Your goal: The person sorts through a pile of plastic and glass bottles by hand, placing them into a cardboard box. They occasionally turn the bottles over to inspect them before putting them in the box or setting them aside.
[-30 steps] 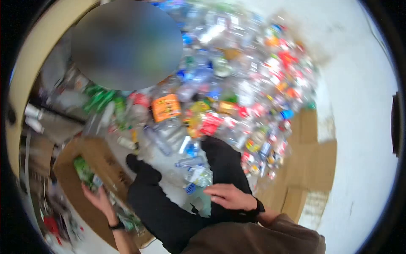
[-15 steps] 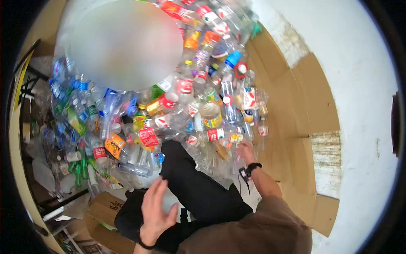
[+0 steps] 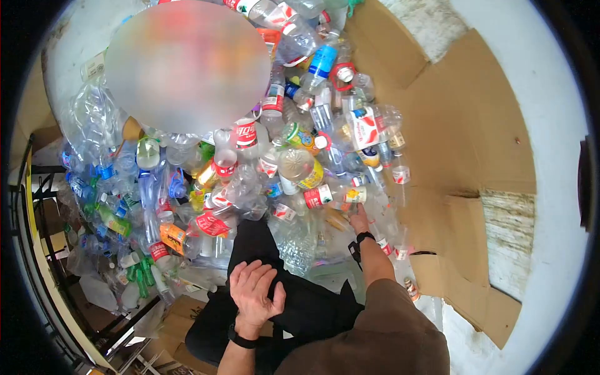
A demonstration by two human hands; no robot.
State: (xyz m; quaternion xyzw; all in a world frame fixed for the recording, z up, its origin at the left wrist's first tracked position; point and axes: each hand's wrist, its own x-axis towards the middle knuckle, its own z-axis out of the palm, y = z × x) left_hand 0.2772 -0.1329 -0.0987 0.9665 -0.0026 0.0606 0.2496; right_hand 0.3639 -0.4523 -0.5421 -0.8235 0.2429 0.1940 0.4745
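Note:
Bent over my black-trousered knee, my left hand (image 3: 256, 292) is empty, its fingers loosely spread and slightly curled. My right hand (image 3: 359, 220) reaches into the pile of plastic bottles, a finger stretched toward a clear bottle with a yellow-and-white label (image 3: 354, 195); whether it touches cannot be made out. Beside that bottle lies another with a red-and-white label (image 3: 317, 197). Left of my right hand is a large clear crumpled bottle (image 3: 294, 240). Small bottles with red labels (image 3: 400, 252) lie to its right.
Cardboard sheets (image 3: 462, 125) wall off the right side of the pile. A dark metal frame (image 3: 47, 231) stands at the left, and a cardboard box (image 3: 178, 325) sits by my leg. Green bottles (image 3: 144, 275) lie at lower left. A blurred oval hides the upper part of the pile.
The view has shifted and moved closer to the pile. My left hand has moved right, over my knee. My right hand stays by the yellow-labelled bottle, a finger now extended.

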